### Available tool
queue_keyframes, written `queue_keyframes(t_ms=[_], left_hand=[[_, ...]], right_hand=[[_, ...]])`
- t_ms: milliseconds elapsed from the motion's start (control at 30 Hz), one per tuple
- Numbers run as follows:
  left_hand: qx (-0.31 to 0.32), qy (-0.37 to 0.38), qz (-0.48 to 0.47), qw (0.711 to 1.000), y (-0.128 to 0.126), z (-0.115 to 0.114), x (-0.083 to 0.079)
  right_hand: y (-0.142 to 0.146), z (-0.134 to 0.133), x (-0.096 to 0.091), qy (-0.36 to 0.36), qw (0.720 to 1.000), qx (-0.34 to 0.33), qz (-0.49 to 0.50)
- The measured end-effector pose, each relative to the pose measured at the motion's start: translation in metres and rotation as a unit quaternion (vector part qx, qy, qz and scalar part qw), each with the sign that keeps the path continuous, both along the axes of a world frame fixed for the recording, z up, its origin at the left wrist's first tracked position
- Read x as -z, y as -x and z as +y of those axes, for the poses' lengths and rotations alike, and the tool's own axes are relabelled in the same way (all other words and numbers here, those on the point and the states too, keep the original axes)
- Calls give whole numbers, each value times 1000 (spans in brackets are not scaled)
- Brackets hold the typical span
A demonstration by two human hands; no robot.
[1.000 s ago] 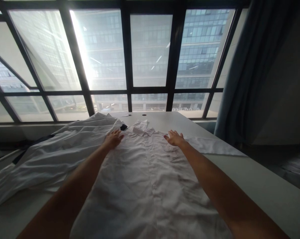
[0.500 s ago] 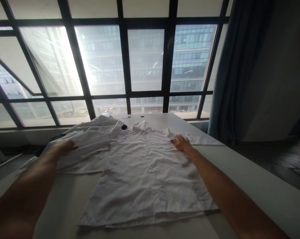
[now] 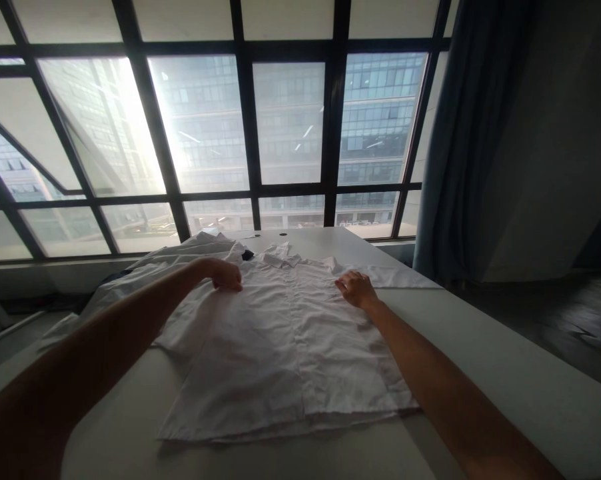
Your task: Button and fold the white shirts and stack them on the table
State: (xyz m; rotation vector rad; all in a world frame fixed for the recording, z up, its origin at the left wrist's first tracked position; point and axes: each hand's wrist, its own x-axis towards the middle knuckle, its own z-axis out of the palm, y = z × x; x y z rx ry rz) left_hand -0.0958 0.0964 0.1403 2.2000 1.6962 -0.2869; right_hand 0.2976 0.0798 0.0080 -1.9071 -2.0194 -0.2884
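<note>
A white short-sleeved shirt (image 3: 290, 347) lies flat on the pale table (image 3: 480, 360), button front up, with its collar (image 3: 279, 255) at the far end. My left hand (image 3: 224, 274) is at the shirt's left shoulder, fingers curled around the fabric of the left sleeve, which it has drawn in toward the body. At the right shoulder my right hand (image 3: 355, 288) rests with bent fingers pinching the cloth. The right sleeve (image 3: 405, 277) is spread out flat to the right.
A heap of other white garments (image 3: 140, 283) lies at the table's left, with a small dark item (image 3: 248, 254) by the collar. Large windows (image 3: 290, 127) stand behind the table. A dark curtain (image 3: 460, 167) hangs at the right, beyond the table edge.
My left hand moved from out on the left sleeve in to the shirt's left shoulder, bringing the sleeve with it. The right hand's fingers curled at the right shoulder.
</note>
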Motion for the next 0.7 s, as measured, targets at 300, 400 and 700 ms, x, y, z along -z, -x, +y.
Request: queue_keyframes(t_ms=[300, 400, 700], left_hand=[[86, 225, -121, 963, -80, -6, 39], [93, 156, -17, 983, -66, 0, 39], [139, 52, -33, 988, -32, -12, 25]], right_hand=[[33, -4, -18, 30, 990, -111, 76], [56, -11, -24, 66, 970, -193, 131], [124, -35, -19, 141, 852, -440, 245]])
